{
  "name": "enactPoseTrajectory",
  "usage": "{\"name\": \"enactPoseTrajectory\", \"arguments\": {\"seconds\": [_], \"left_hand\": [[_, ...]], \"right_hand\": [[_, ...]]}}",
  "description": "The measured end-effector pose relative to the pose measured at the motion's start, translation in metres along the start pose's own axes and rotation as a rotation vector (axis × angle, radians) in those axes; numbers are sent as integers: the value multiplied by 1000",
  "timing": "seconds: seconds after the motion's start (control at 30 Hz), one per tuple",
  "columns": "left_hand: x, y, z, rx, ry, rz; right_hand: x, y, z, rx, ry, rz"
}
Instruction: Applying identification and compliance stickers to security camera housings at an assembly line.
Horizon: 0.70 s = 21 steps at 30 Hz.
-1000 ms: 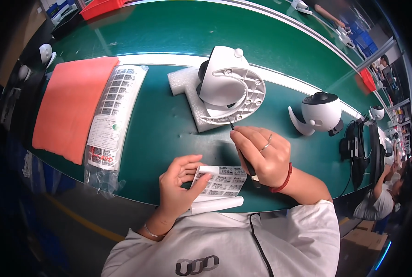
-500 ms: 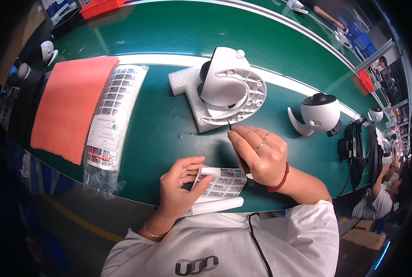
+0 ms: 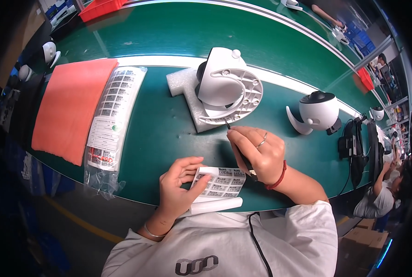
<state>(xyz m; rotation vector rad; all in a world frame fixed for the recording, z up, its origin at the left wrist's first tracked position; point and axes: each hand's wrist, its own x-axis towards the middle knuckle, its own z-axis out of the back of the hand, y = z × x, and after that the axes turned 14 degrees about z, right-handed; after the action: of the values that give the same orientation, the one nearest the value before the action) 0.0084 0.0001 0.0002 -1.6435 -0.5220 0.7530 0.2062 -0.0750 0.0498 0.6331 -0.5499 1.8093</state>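
My left hand (image 3: 180, 187) grips a sheet of labels (image 3: 224, 181) by its left side, thumb on top; the sheet's near part is rolled up. In my right hand (image 3: 260, 152) are dark tweezers (image 3: 247, 165), pinched between thumb and fingers, mostly hidden by the hand. Their tip touches or nearly touches the near rim of a white camera's base; I cannot make out a label at the tip. This white camera (image 3: 219, 90) lies tilted, its ribbed underside facing up, on an L-shaped white foam block (image 3: 190, 104).
Farther right stands a second white camera (image 3: 317, 111), beside black adapters and cables (image 3: 352, 143). On the left lie an orange foam sheet (image 3: 72, 111) and a bagged stack of labels (image 3: 111, 115). A green conveyor (image 3: 169, 32) runs behind the bench. Other people work at the far right.
The view has shifted slightly, so things sit a little farther left. My right hand has moved slightly, with the tweezers still at the base's rim. My left hand keeps its hold.
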Motion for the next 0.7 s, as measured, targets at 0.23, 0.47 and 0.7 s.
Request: {"name": "enactPoseTrajectory", "arguments": {"seconds": [0.23,0.47,0.7], "left_hand": [[-2,0,-1,-6,-3,2],[-2,-1,0,5,-13,-8],[-1,-2,0,32,-11,-12]], "right_hand": [[-6,-5,-6,37,-92,4],[3,0,4,-3,-79,44],[6,9,12,-49,1,30]]}}
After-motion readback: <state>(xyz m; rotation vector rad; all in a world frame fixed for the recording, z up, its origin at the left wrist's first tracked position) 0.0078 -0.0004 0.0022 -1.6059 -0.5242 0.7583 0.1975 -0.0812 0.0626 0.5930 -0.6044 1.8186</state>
